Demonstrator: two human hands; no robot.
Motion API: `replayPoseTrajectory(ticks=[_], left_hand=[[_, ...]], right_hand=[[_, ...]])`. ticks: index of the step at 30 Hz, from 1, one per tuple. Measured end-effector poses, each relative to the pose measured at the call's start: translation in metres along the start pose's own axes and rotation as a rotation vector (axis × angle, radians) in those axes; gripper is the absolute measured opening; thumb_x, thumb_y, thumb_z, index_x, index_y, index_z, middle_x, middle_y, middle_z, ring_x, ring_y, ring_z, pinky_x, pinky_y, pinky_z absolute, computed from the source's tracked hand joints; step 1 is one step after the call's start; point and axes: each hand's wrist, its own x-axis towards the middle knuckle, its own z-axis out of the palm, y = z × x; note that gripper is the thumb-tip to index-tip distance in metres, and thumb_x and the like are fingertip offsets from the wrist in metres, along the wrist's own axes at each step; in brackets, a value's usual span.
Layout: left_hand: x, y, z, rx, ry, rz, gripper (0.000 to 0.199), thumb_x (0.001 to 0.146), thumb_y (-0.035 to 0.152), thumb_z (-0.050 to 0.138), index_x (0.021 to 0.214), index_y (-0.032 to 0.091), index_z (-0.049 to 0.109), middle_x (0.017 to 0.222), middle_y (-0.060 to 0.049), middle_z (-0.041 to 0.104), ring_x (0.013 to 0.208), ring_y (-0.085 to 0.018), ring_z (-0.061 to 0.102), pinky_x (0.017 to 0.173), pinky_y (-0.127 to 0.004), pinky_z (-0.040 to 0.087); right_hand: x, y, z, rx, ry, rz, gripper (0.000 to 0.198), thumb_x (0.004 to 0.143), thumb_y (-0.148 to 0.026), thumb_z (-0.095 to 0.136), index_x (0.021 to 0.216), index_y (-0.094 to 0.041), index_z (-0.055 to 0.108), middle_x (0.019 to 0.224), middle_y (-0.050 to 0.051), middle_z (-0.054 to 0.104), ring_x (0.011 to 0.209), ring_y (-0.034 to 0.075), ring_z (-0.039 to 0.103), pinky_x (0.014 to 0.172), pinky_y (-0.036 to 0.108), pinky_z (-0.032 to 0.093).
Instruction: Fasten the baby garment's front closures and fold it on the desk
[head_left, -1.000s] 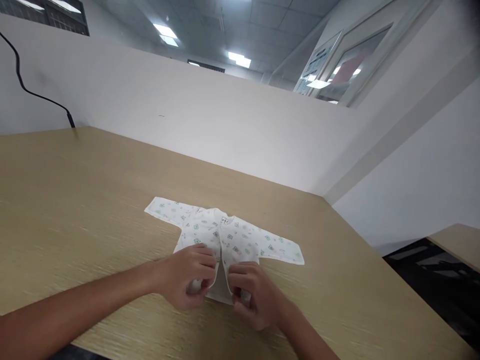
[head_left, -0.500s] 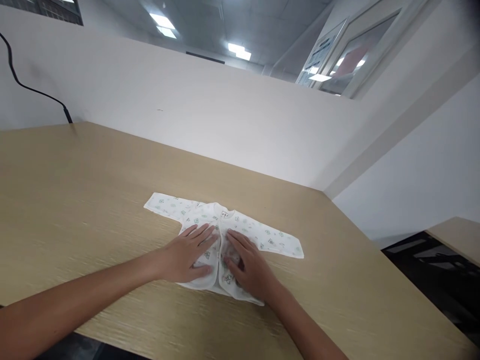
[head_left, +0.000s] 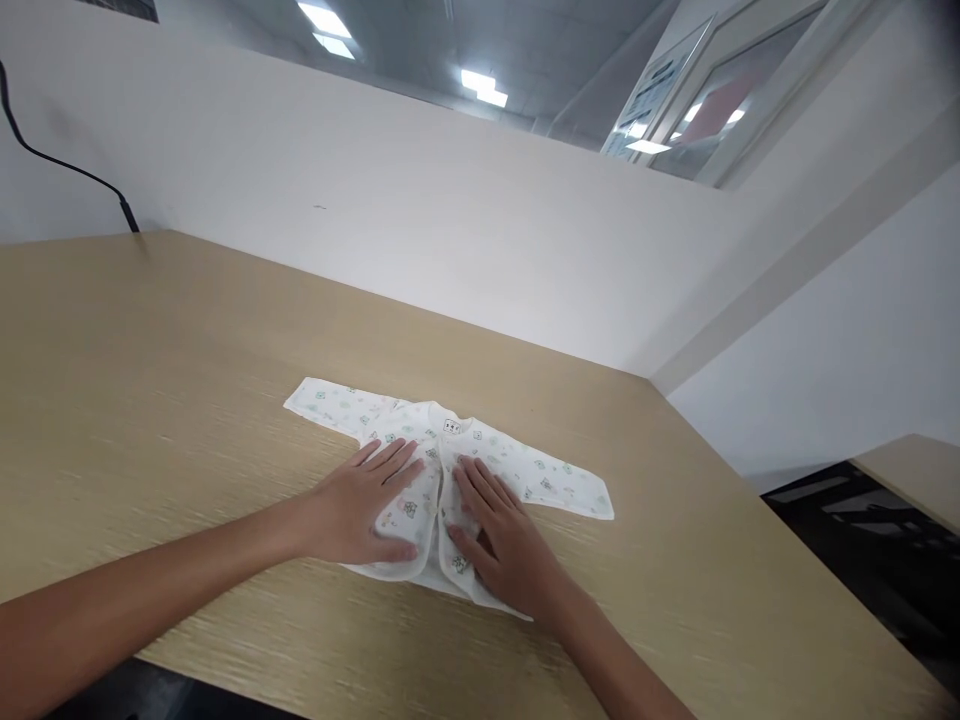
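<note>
A small white baby shirt [head_left: 439, 490] with a fine green and grey print lies spread on the wooden table, front side up. Its two sleeves stretch out to the left and right, and the collar points away from me. The front panels part slightly toward the lower hem. My left hand [head_left: 367, 505] rests flat on the left panel, fingers spread. On the right panel lies my right hand [head_left: 506, 530], its fingers stretched out and close together, thumb apart. Both hands cover parts of the shirt's body and sides.
The light wood table [head_left: 187, 400] runs back to a low white partition [head_left: 450, 220]. A black cable [head_left: 75, 173] comes down at the far left. To the right, past the table's edge, there is a dark gap beside another wooden surface [head_left: 915, 480].
My hands have moved slightly apart across the shirt, the left one to the left and the right one to the right. The front opening looks a little wider, and the camera view has shifted slightly.
</note>
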Motion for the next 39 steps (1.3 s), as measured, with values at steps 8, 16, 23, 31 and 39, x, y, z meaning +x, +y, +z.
replayPoseTrajectory(ticks=[8, 16, 23, 31, 39], left_hand=[[0.005, 0.003, -0.007, -0.022, -0.052, 0.095, 0.089, 0.093, 0.068, 0.046, 0.162, 0.026, 0.008, 0.165, -0.009, 0.021, 0.153, -0.028, 0.018, 0.124, -0.045, 0.015], [0.007, -0.001, 0.000, -0.039, 0.098, 0.082, 0.081, 0.091, 0.068, 0.050, 0.159, 0.032, 0.024, 0.161, -0.006, 0.036, 0.148, -0.029, 0.033, 0.123, -0.045, 0.021], [0.009, -0.003, 0.013, -0.035, 0.168, 0.055, 0.063, 0.099, 0.056, 0.046, 0.156, 0.034, 0.031, 0.159, -0.003, 0.039, 0.147, -0.028, 0.034, 0.122, -0.047, 0.025], [0.014, -0.001, 0.011, -0.024, 0.171, -0.004, 0.050, 0.100, 0.048, 0.046, 0.146, 0.029, 0.047, 0.153, -0.005, 0.048, 0.143, -0.028, 0.040, 0.120, -0.048, 0.028], [0.014, 0.001, 0.001, -0.007, 0.134, 0.027, 0.059, 0.098, 0.052, 0.049, 0.150, 0.025, 0.042, 0.156, -0.007, 0.044, 0.144, -0.029, 0.038, 0.118, -0.045, 0.029]], right_hand=[[0.009, -0.024, -0.022, 0.261, 0.093, -0.152, 0.018, 0.094, -0.026, 0.058, 0.079, -0.022, 0.068, 0.089, 0.007, 0.069, 0.083, 0.019, 0.061, 0.077, 0.035, 0.050], [0.008, -0.049, -0.021, 0.159, -0.021, -0.212, 0.021, 0.086, -0.041, 0.068, 0.088, -0.021, 0.063, 0.088, 0.004, 0.067, 0.079, 0.017, 0.060, 0.069, 0.028, 0.044], [0.004, -0.055, -0.011, 0.115, 0.021, -0.258, 0.012, 0.088, -0.031, 0.060, 0.082, -0.021, 0.062, 0.076, 0.000, 0.067, 0.066, 0.013, 0.058, 0.062, 0.026, 0.040], [0.003, -0.055, -0.018, 0.393, -0.032, -0.246, 0.017, 0.090, -0.027, 0.061, 0.075, -0.019, 0.063, 0.063, -0.005, 0.055, 0.054, 0.007, 0.046, 0.053, 0.021, 0.035], [0.012, -0.030, -0.034, 0.418, 0.243, 0.039, 0.010, 0.093, -0.019, 0.055, 0.088, -0.020, 0.064, 0.078, 0.001, 0.058, 0.067, 0.011, 0.053, 0.061, 0.024, 0.041]])
